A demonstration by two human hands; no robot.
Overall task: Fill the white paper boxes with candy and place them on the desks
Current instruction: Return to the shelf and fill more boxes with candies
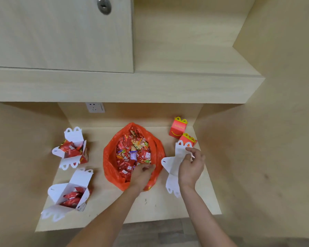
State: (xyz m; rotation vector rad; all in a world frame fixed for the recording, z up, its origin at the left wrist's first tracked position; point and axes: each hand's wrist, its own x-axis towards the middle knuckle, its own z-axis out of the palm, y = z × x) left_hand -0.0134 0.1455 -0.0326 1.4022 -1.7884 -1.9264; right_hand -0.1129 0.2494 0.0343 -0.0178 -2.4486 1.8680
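Note:
A red plastic bag full of red-wrapped candy lies open in the middle of the desk. My left hand reaches into its near side, fingers curled over the candy; I cannot tell whether it grips any. My right hand holds an open white paper box by its flap, right of the bag. Two more open white boxes stand on the left, both holding candy: one at the back, one near the front edge.
Two closed red boxes with yellow handles stand at the back right. The wooden desk sits in a niche with side walls, a shelf overhead and a wall socket behind.

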